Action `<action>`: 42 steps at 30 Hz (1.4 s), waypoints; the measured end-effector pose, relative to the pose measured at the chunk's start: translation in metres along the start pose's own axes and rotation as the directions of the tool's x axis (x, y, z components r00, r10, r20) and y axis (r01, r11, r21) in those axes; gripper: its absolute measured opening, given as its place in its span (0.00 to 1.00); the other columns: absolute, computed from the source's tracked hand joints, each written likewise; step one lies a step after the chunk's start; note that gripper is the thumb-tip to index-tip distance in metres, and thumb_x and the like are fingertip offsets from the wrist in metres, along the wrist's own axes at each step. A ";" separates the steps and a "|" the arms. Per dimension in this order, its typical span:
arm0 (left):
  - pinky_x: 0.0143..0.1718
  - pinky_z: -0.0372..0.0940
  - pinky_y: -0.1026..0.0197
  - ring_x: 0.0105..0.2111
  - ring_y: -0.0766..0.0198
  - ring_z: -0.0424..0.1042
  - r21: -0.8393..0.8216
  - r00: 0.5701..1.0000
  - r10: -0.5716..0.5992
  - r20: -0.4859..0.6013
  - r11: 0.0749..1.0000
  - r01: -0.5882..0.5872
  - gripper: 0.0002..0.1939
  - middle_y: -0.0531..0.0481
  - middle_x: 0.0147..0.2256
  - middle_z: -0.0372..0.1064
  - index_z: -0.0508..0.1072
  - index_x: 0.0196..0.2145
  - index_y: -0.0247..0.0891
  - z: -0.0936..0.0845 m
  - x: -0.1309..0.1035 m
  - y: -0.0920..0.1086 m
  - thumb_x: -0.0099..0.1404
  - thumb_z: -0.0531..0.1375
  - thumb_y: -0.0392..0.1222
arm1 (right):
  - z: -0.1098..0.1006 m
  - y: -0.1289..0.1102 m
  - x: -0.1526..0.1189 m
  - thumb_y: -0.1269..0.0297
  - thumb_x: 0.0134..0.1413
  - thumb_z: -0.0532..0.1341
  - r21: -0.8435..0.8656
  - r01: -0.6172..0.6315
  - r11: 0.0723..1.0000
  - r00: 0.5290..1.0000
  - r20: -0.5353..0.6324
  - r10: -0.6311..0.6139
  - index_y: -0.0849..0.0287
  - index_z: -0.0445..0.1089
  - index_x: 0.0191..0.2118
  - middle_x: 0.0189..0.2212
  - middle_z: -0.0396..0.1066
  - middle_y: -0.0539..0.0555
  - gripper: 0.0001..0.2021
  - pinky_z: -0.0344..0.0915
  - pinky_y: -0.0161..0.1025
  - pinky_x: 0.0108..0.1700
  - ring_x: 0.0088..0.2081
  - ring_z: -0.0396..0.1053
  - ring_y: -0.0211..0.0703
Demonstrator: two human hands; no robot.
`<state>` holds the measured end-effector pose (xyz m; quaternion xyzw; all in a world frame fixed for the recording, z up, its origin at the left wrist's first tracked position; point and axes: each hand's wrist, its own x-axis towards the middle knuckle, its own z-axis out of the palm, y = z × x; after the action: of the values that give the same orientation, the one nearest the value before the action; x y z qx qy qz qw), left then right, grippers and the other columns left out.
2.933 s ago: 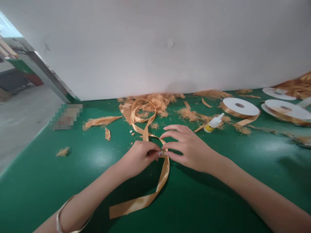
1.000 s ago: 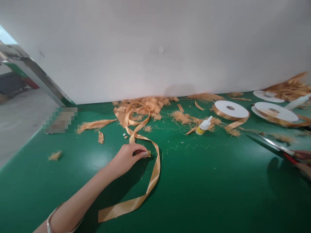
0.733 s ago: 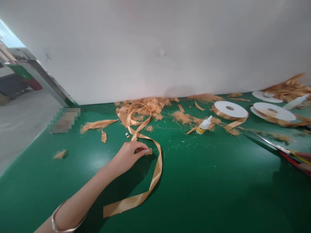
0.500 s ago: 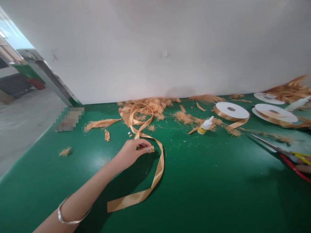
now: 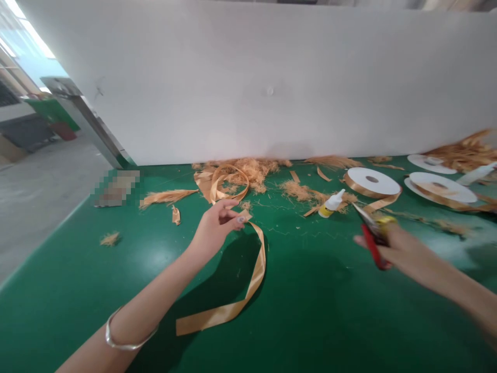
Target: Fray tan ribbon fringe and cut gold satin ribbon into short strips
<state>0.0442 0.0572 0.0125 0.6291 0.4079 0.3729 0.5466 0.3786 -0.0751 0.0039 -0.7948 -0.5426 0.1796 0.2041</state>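
Note:
My left hand (image 5: 217, 223) pinches a short gold satin piece (image 5: 247, 213) between thumb and fingers, above the green table. A long gold ribbon (image 5: 257, 272) curls beneath it: one end lies flat towards the front, and loops rise behind the hand. Whether the pinched piece joins this ribbon, I cannot tell. On the right, my right hand (image 5: 398, 246) is closed round a pair of scissors (image 5: 373, 248) with red and yellow handles, blurred by motion. Their metal blades point up and left, towards the white glue bottle (image 5: 331, 203), apart from the left hand.
Frayed gold fibres (image 5: 252, 171) are heaped along the white wall (image 5: 267, 93). Ribbon spools (image 5: 375, 181) and a second bottle (image 5: 477, 174) stand at the back right. A frayed tassel (image 5: 169, 197) and a small ribbon knot (image 5: 176, 215) lie at the left.
My right hand has brought the scissors in from the right edge towards the middle and raised them. My left hand has lifted slightly with the ribbon piece. The view has tilted slightly.

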 end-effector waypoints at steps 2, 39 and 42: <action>0.34 0.67 0.60 0.29 0.64 0.72 -0.091 0.999 -0.002 -0.053 0.996 -0.002 0.19 0.53 0.26 0.72 0.65 0.41 0.37 0.008 0.007 0.002 0.52 0.64 0.41 | 0.009 -0.054 0.016 0.48 0.48 0.58 0.166 0.045 0.985 0.968 0.236 -0.084 0.56 0.55 0.24 0.17 0.56 0.46 0.17 0.54 0.35 0.22 0.19 0.56 0.36; 0.23 0.59 0.65 0.23 0.68 0.65 -0.084 0.982 0.110 -0.156 0.989 -0.125 0.18 0.52 0.25 0.69 0.65 0.35 0.37 0.004 0.020 -0.004 0.50 0.66 0.46 | 0.008 -0.118 0.017 0.45 0.47 0.59 0.025 0.222 0.975 0.901 0.376 -0.215 0.57 0.56 0.21 0.14 0.56 0.47 0.21 0.46 0.36 0.18 0.14 0.49 0.32; 0.24 0.59 0.65 0.22 0.69 0.64 -0.058 0.984 0.106 -0.143 0.992 -0.115 0.18 0.52 0.24 0.69 0.65 0.35 0.37 0.005 0.019 -0.003 0.50 0.66 0.46 | 0.007 -0.115 0.016 0.48 0.50 0.58 0.146 0.209 0.967 0.890 0.381 -0.250 0.56 0.56 0.25 0.20 0.59 0.48 0.18 0.52 0.35 0.21 0.19 0.55 0.35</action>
<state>0.0561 0.0729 0.0093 0.6046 0.3970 0.4593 0.5156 0.2897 -0.0218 0.0569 -0.6608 -0.6530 0.3385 0.1496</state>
